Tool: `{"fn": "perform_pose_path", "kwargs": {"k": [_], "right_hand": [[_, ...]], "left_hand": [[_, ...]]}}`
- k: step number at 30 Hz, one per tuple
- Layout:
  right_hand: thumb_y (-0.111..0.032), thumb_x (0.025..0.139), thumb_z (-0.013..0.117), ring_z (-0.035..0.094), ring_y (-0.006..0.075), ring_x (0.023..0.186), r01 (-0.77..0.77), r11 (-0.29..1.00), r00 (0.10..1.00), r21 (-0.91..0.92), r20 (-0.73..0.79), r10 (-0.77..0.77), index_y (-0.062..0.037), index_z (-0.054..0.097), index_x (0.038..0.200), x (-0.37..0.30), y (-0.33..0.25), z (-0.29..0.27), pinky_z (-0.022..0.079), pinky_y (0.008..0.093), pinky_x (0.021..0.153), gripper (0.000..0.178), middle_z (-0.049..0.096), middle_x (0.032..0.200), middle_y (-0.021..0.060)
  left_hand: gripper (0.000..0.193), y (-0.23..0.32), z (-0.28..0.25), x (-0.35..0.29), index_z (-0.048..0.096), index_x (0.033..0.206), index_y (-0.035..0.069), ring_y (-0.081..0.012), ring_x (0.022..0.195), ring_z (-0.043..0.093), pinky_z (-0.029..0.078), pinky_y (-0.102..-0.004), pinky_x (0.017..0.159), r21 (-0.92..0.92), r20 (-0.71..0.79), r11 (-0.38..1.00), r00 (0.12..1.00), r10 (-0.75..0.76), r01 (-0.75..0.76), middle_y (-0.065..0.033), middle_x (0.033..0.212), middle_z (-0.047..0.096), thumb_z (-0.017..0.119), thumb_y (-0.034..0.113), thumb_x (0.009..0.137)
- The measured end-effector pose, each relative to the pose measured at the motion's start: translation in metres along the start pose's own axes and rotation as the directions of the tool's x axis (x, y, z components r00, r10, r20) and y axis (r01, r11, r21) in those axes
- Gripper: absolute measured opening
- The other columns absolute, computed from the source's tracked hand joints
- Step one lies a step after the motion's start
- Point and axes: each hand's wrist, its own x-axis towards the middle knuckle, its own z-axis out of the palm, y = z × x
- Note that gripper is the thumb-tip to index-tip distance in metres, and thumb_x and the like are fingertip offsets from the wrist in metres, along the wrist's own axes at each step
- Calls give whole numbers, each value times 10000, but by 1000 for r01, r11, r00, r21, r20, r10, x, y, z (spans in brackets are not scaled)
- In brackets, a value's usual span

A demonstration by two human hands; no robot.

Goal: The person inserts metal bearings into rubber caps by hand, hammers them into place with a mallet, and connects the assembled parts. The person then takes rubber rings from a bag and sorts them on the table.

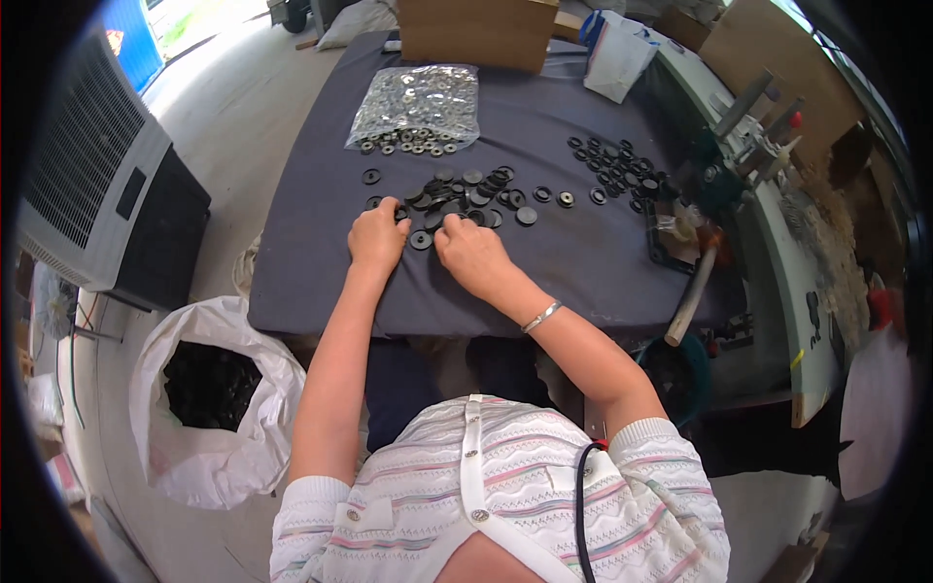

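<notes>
A loose pile of round black discs (473,192), some with a ring-shaped face and a hole, lies on the cloth-covered table in front of me. At the pile's left edge, my left hand (377,238) has its fingertips pinched around a black disc (401,214). My right hand (476,257) reaches into the near side of the pile with curled fingers; what is between them is hidden. Farther back, a clear plastic bag (418,97) of small metal rings lies with some rings spilled at its mouth. One disc (567,198) right of the pile has a metal ring in its centre.
A second group of black rings (612,167) lies at the right, near a green hand press (724,180) with a wooden handle (692,296). A cardboard box (476,34) and a white bag (618,56) stand at the back. A white sack (155,389) of black pieces stands at the left.
</notes>
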Motion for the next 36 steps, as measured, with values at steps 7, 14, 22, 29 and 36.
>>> {"fn": "perform_pose_path", "kwargs": {"k": [7,14,22,29,36], "right_hand": [[-124,772,569,603,232,709,176,984,984,0,10,-176,-21,604,741,-4,5,4,530,346,546,113,541,779,96],[-115,718,650,592,249,685,24,972,957,234,-286,45,-46,577,737,-12,15,-15,517,335,560,103,522,783,95],[-140,879,592,625,144,683,30,-406,488,913,341,803,-17,608,881,-80,106,-75,479,225,488,124,658,893,112],[-136,887,575,632,158,688,185,-452,417,873,347,840,-30,575,1007,-117,111,-80,542,262,545,160,648,956,131],[-146,891,520,585,219,840,365,-482,307,797,385,870,-12,551,1129,-124,51,-76,512,376,788,274,599,985,140]], "left_hand": [[186,-10,13,3,599,802,54,-341,760,637,506,-454,667,170,-88,979,988,129,-112,-127,779,642,613,239,814],[145,-11,9,-5,633,757,21,-263,610,616,468,-379,585,-257,-293,956,954,62,-141,-114,695,634,635,156,812],[151,43,-13,-6,562,815,76,-112,410,397,241,-224,328,-604,596,-679,802,-38,417,-37,671,539,616,202,878],[248,109,21,-35,590,935,1,-173,533,481,334,-224,352,-321,660,-737,699,276,594,-162,934,655,525,232,872],[288,169,44,-73,580,944,-8,-196,603,557,376,-238,393,-283,773,-578,539,335,765,-141,872,642,504,258,864]]}}
